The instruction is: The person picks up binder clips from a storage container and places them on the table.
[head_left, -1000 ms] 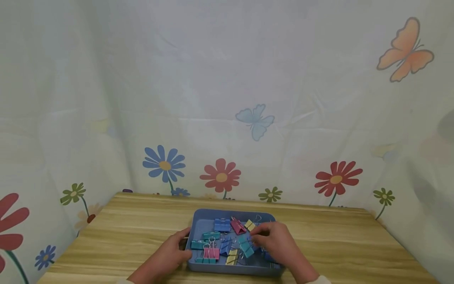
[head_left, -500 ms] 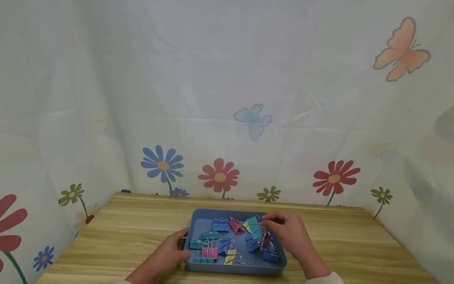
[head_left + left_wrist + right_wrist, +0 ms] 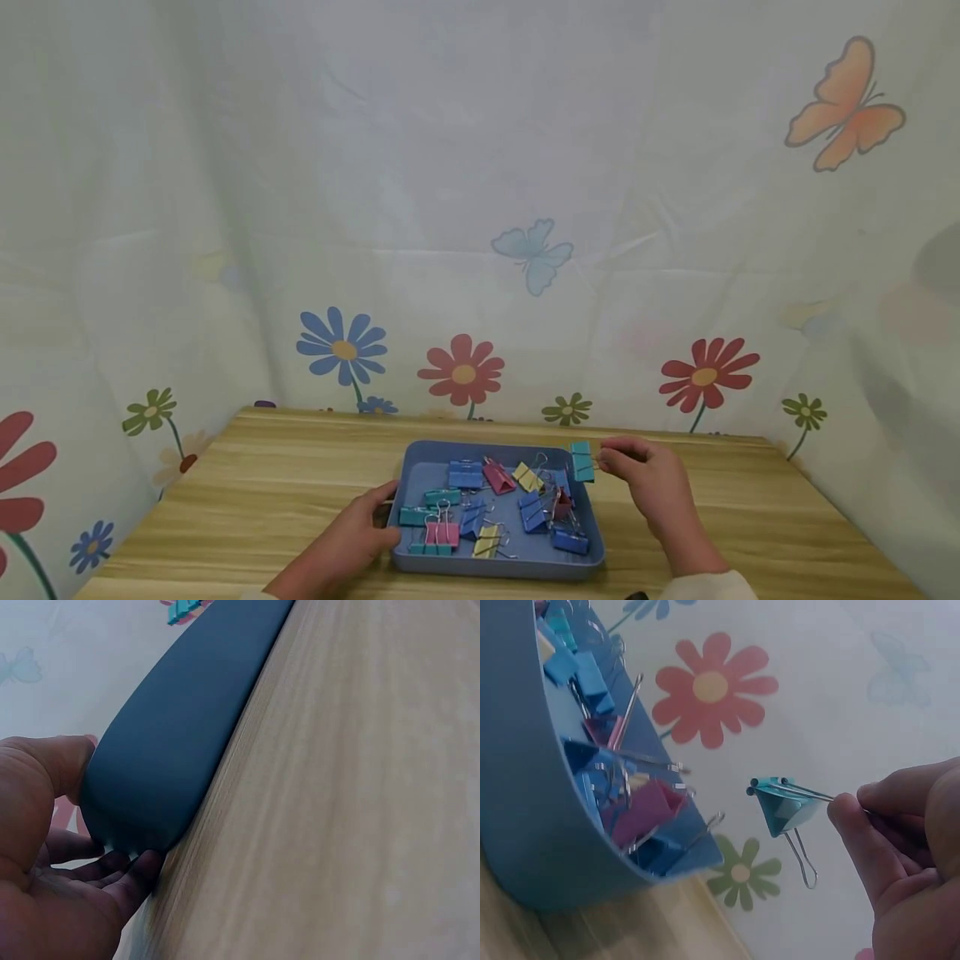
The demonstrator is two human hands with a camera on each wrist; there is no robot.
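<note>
My right hand [image 3: 654, 482] pinches a teal binder clip [image 3: 582, 462] by one wire handle, between thumb and forefinger. The clip hangs in the air over the right back corner of a blue tray [image 3: 495, 568]; its other handle points downward in the right wrist view. With my left hand [image 3: 358, 533] I hold the tray's left side. In the left wrist view the thumb is on the tray's wall [image 3: 165, 727] and the fingertips are curled at its lower edge. Inside lie several binder clips: blue [image 3: 466, 474], pink [image 3: 442, 533], yellow [image 3: 528, 477], dark red [image 3: 498, 477] and teal [image 3: 417, 516].
The tray stands on a wood-grain table [image 3: 270, 475]. Behind the table hangs a pale curtain [image 3: 420, 167] printed with flowers and butterflies. A small dark object [image 3: 637, 596] shows at the bottom edge beside the right sleeve [image 3: 708, 587].
My right hand has lifted the teal clip out from among the others and carried it to the right and back, up past the tray's edge. The left hand stays on the tray.
</note>
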